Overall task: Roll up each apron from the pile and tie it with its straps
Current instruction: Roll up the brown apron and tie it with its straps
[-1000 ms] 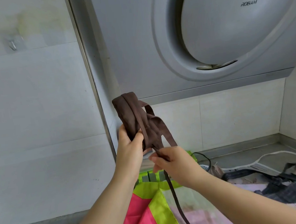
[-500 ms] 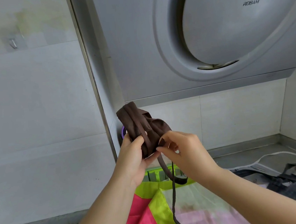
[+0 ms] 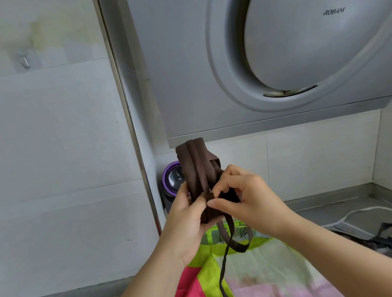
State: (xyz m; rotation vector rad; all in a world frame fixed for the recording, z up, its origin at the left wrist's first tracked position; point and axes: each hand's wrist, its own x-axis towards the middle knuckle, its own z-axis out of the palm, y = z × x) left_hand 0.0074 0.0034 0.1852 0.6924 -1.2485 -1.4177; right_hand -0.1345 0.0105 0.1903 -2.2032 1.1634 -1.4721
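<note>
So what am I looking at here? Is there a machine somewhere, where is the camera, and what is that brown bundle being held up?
There is no machine here. A person wears a camera on the head, so this single picture looks forward and down at their own two bare hands. The left hand grips a rolled brown apron, held up in front of the wall. The right hand pinches its strap against the roll, and the rest of the strap hangs loose. Below, on the steel counter, lie more aprons: a pink and lime one and a dark one. The big grey thing above is a range hood.
</note>
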